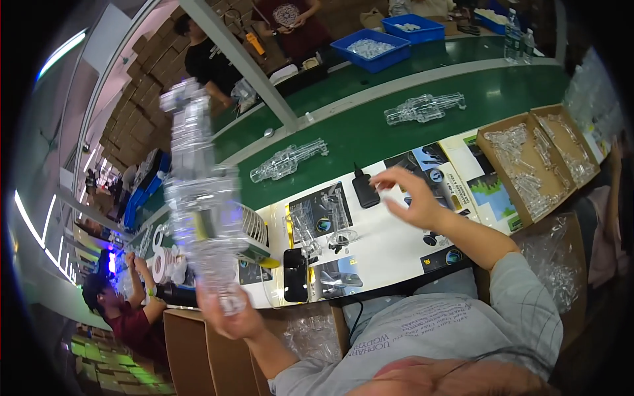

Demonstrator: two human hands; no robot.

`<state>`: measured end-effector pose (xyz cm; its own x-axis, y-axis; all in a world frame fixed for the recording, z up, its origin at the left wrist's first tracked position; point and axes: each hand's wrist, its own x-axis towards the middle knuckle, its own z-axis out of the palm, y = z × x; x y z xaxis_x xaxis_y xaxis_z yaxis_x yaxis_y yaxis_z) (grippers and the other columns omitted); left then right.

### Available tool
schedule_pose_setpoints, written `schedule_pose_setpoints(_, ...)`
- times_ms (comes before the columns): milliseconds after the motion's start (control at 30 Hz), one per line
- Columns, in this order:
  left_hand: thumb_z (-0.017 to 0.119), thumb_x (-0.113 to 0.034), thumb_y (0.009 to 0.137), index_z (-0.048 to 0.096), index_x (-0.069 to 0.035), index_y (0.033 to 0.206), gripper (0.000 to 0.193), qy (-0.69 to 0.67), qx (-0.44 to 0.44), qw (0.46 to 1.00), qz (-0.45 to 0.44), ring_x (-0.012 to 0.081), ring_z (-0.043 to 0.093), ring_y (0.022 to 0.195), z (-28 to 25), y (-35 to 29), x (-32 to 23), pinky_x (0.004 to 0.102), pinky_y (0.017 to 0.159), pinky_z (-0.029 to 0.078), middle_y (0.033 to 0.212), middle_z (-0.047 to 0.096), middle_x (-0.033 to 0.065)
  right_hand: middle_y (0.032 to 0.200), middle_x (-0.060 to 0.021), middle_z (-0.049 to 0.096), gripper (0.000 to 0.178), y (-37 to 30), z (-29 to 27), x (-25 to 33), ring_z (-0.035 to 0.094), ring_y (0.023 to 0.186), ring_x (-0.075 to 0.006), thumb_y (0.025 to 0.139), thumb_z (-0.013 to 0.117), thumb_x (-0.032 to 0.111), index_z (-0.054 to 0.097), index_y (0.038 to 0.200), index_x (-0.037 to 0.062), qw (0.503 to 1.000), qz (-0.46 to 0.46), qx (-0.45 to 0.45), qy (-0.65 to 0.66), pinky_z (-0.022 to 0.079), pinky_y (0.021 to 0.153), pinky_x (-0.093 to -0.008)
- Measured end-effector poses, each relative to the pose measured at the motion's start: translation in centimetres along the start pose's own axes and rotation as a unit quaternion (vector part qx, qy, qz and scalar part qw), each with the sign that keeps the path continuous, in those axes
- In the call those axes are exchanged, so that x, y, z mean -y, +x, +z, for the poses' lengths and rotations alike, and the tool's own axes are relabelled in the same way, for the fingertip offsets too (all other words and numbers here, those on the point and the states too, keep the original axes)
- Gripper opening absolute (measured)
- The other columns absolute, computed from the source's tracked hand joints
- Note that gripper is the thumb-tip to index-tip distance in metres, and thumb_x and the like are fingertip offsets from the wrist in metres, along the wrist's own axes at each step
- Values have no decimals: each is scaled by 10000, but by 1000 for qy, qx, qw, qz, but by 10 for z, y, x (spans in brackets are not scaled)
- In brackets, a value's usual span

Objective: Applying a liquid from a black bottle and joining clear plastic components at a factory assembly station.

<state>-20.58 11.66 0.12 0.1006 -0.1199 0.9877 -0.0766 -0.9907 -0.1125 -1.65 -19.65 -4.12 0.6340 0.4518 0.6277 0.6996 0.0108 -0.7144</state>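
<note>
My left hand (228, 317) is closed round the lower end of a long clear plastic toy gun body (201, 191), raised upright at the left, close to the camera and slightly blurred. Over the white table, my right hand (416, 201) has curved fingers with a gap between thumb and forefinger; I see nothing held there. Just left of those fingertips lies a black box-shaped device (365, 190) with a cable. Clear plastic shell parts (317, 224) lie on the table between my hands. A black smartphone (295, 275) rests near the front edge.
Two similar clear bodies (288, 160) (424, 109) lie on the green conveyor (356, 125). A cardboard tray (528, 165) of small clear parts stands at the right. Open cartons hold clear pieces below the table. Blue bins (371, 49) stand beyond, with other people left and behind.
</note>
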Motion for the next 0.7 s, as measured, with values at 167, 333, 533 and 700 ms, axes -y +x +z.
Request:
schedule_pose_setpoints(167, 715, -46, 666, 505, -78, 1086, 471, -227, 104, 968, -18, 401, 543, 1008, 49, -34, -84, 456, 805, 490, 1132, 520, 257, 1281, -112, 420, 751, -36, 19, 15, 434, 1175, -209, 786, 629, 97, 184, 1391, 98, 911, 151, 130, 360, 392, 941, -338)
schedule_pose_setpoints(333, 722, -23, 666, 565, -81, 1013, 385, -315, 172, 932, -41, 412, 556, 980, 86, -64, -152, 416, 777, 506, 1136, 505, 271, 1288, -113, 399, 698, -77, 50, 25, 427, 1166, -200, 784, 642, 72, 225, 1343, 49, 854, 211, -10, 475, 357, 977, -359)
schedule_pose_setpoints(533, 702, 12, 662, 561, -72, 1016, 391, -344, 160, 923, -59, 421, 517, 1040, 103, -92, -193, 438, 815, 486, 1159, 476, 276, 1155, -76, 511, 529, -84, 51, 22, 490, 1070, -153, 818, 622, 188, 354, 1250, 39, 838, 249, -168, 455, 383, 938, -310)
schedule_pose_setpoints(700, 677, 45, 642, 332, -127, 1255, 725, -484, 169, 847, -141, 426, 428, 1145, 104, -106, -195, 474, 946, 363, 1254, 394, 272, 1107, -68, 542, 444, -83, 31, 12, 511, 1034, -140, 816, 622, 138, 416, 1193, 26, 859, 244, -207, 399, 404, 910, -294)
